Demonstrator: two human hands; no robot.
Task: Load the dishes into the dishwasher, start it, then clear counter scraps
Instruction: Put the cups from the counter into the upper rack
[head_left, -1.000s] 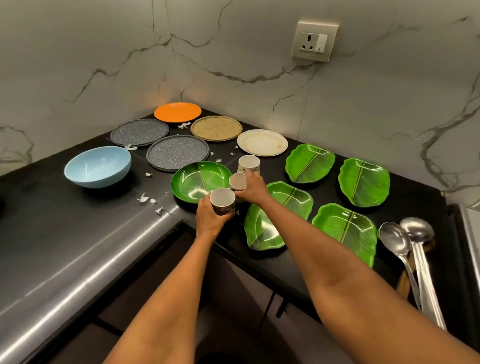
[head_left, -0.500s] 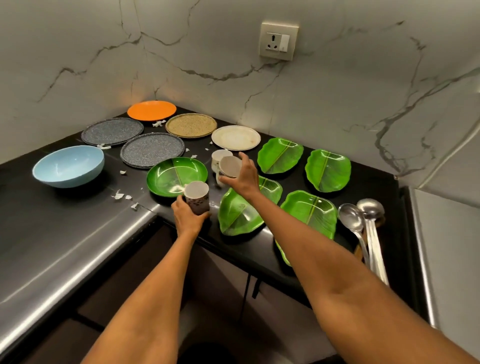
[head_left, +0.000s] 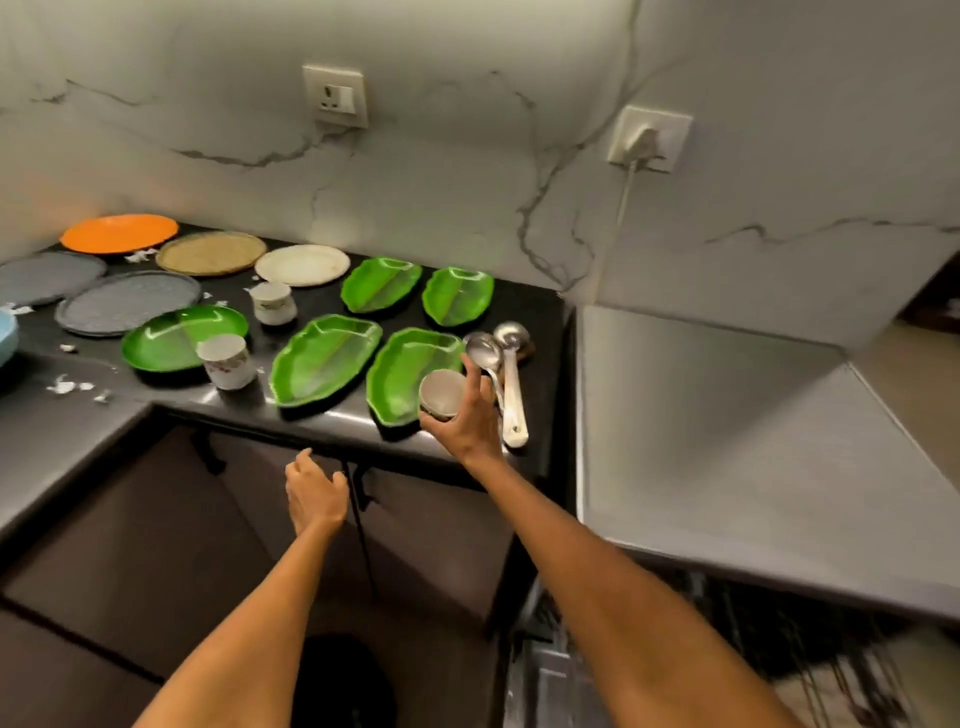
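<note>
Head view: right hand grips a cup round its wall, mouth tilted toward the camera, held over the counter edge by the ladles — looks light, rigid, glazed, breakable, so a wall grip suits. Left hand is loosely curled, holding nothing, below the counter edge — two more cups stand on the counter.

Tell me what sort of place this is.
Most likely a home kitchen: a black countertop crowded with plates and cups, steel ladles beside them, wall sockets on a marble-look backsplash, and dishwasher racks lower right.
</note>
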